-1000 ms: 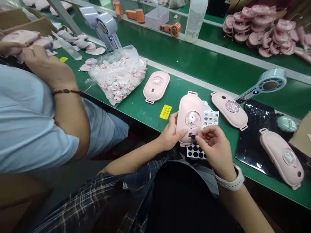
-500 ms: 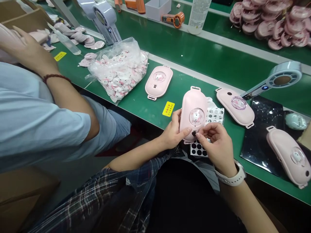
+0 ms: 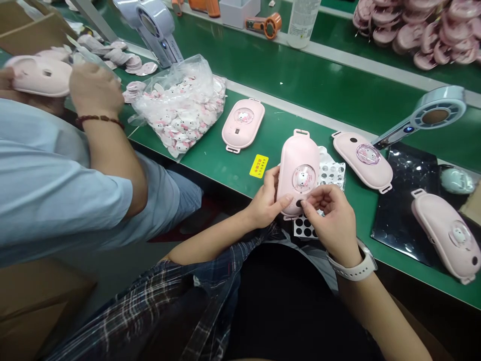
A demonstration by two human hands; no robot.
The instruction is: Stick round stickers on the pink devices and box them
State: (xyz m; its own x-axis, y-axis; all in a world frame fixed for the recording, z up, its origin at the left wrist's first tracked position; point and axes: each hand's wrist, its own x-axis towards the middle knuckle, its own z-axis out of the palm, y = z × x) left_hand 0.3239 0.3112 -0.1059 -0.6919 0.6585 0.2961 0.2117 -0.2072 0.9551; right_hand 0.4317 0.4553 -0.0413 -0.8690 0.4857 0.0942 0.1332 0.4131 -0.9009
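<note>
Left hand: the left hand [image 3: 267, 199] grips the pink case [image 3: 298, 170] along its left edge, thumb laid across the lower front, fingers curled behind it.
Right hand: the right hand [image 3: 332, 220] has thumb and forefinger pressed together at the lower end of the case, on a small black dot [image 3: 299, 203]; the other fingers are curled. A white watch [image 3: 356, 268] sits on that wrist.
Case: held tilted at the near edge of the green bench [image 3: 330, 103], front face up, with a round window showing a small white figure in its middle.
Dot sheet: a white sheet of black dots [image 3: 306, 228] lies under the hands, partly hidden by them and by the case.
Other cases: one lies flat to the left [image 3: 242, 124], one to the right [image 3: 363, 160], and one further right on a black sheet [image 3: 445, 235].
Bag: a clear bag of small pink-and-white pieces [image 3: 180, 113] lies left of the cases.
Label: a yellow label [image 3: 258, 166] is stuck to the bench, just left of the held case.
Co-worker: a person in a light blue shirt [image 3: 56, 175] sits to the left, their hands on another pink case [image 3: 39, 75].
</note>
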